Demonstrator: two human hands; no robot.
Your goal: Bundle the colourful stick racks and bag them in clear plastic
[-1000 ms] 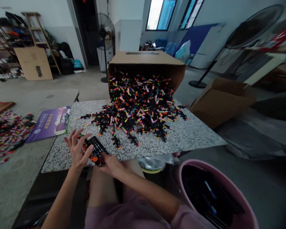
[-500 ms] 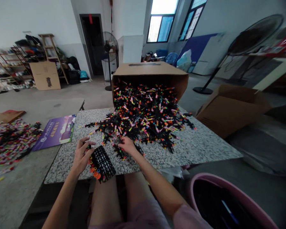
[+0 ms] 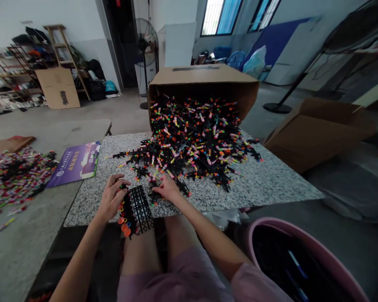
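Observation:
My left hand (image 3: 112,198) is at the table's front left, its fingers curled and closed around the upper end of a row of small black pieces with orange and yellow ends (image 3: 124,218). Against that row lies a flat black lattice tray (image 3: 141,209), overhanging the front edge. My right hand (image 3: 169,189) has thumb and fingers pinched together at the near edge of a heap of small black toy guns (image 3: 189,142) with bright tips and pink-yellow tubes. What exactly lies between those fingertips is too small to make out.
The heap spills from a cardboard box (image 3: 204,74) on its side on the speckled table (image 3: 271,184). A purple printed board (image 3: 75,163) and another colourful pile (image 3: 15,180) are on the left. A pink tub (image 3: 255,235) stands at lower right, near an open carton (image 3: 315,130).
The head view has tilted down slightly. The lattice tray now shows more of its flat face beside the row of pieces. My right hand stays at the heap's near edge, its fingers slightly shifted.

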